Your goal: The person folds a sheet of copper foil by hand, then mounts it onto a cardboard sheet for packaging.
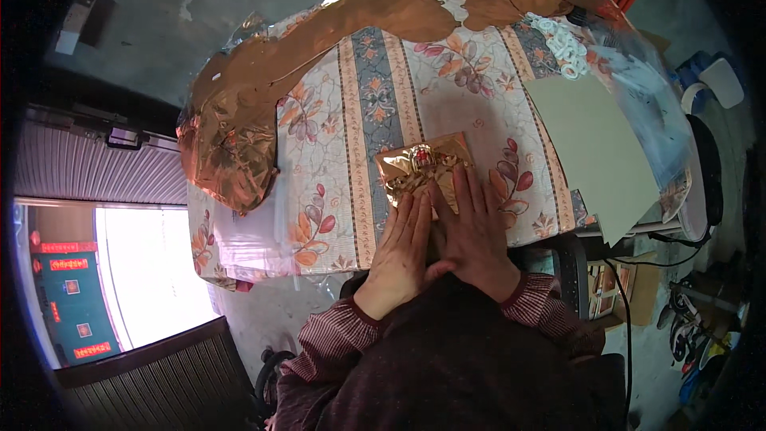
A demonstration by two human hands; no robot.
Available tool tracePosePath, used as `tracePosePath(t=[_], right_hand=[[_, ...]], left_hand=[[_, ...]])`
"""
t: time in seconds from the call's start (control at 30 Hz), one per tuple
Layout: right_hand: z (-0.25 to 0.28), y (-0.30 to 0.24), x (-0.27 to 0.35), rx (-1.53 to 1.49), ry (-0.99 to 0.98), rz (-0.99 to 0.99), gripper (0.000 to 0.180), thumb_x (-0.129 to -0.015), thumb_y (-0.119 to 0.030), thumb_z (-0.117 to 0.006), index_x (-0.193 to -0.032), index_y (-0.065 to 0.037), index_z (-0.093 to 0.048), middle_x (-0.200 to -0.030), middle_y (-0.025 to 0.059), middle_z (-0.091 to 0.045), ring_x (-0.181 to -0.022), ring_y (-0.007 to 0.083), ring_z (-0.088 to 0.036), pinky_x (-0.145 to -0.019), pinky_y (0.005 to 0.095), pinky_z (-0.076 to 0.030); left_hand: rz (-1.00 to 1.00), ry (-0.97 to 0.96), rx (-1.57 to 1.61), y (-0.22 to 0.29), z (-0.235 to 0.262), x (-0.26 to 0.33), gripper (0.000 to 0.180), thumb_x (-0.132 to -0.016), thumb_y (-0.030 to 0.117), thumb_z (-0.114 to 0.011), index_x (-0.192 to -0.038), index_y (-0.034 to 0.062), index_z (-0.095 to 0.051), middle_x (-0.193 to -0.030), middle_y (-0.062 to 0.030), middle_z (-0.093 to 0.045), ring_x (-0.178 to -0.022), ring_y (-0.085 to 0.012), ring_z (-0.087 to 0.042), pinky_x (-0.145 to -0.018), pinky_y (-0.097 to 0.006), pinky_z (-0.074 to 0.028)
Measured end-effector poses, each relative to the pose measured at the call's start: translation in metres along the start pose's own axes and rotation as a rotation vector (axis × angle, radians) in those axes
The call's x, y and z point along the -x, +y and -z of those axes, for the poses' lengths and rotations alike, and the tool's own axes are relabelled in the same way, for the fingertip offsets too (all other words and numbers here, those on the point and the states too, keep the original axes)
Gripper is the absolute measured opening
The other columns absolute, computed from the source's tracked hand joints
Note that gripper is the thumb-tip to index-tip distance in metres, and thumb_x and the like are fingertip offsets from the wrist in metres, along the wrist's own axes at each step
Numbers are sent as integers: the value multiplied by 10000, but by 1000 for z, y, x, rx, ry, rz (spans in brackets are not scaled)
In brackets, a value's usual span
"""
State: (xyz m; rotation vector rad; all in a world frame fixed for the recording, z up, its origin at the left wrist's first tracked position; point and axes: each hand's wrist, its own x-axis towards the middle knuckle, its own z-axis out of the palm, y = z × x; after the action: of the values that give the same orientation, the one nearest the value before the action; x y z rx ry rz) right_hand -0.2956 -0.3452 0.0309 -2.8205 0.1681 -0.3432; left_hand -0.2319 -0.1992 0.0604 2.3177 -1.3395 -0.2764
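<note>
A folded, shiny gold foil piece [407,161] lies near the table's front edge, creased and roughly square. My left hand [399,259] rests flat on its near left part, fingers stretched out. Beside it, my right hand [479,235] presses flat on the near right part, its fingers also extended. Both hands cover much of the foil's near side, so what lies beneath them is hidden. The patterned tablecloth [447,104] spreads under the foil.
Large copper-coloured foil sheets [375,12] line the far and left table edges. Clear plastic bags [254,243] lie at the front left. On the right are a pale green sheet [594,144], white rings [562,48] and clear plastic film [630,88]. A black cable [626,303] hangs below.
</note>
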Motion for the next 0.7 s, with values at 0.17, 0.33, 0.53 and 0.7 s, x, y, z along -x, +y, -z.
tracePosePath(t=[0.17,0.33,0.53,0.7], right_hand=[[7,-3,-2,-40,31,16,601,-863,-324,-557,-1395,-94,-397,-1418,280,-316,-1328,402,-308,-1097,535,-204],[10,-1,-4,-73,59,21,573,-845,-262,-597,-1361,-80,-427,-1383,283,-362,-1307,401,-339,-1085,536,-221],[18,7,-11,7,34,93,527,-845,-235,-591,-1326,-74,-449,-1318,275,-433,-1258,401,-394,-1058,551,-241],[16,29,-15,97,40,242,412,-822,-110,-542,-1225,-30,-501,-1227,228,-523,-1166,320,-503,-1018,467,-349]], left_hand=[[53,39,26,-12,-2,7,730,-847,278,-627,-1392,-82,-302,-1416,-269,-357,-1355,-400,-297,-1118,-449,-257],[-128,17,-88,-27,14,-6,565,-774,39,-551,-1325,-33,-447,-1312,-231,-498,-1274,-345,-444,-1060,-430,-351],[-218,14,-230,-25,12,-10,551,-785,87,-491,-1310,-66,-418,-1289,-262,-497,-1217,-365,-491,-1026,-414,-392],[-250,29,-225,-34,11,-12,563,-784,125,-499,-1300,-80,-408,-1279,-263,-502,-1170,-372,-529,-995,-419,-420]])
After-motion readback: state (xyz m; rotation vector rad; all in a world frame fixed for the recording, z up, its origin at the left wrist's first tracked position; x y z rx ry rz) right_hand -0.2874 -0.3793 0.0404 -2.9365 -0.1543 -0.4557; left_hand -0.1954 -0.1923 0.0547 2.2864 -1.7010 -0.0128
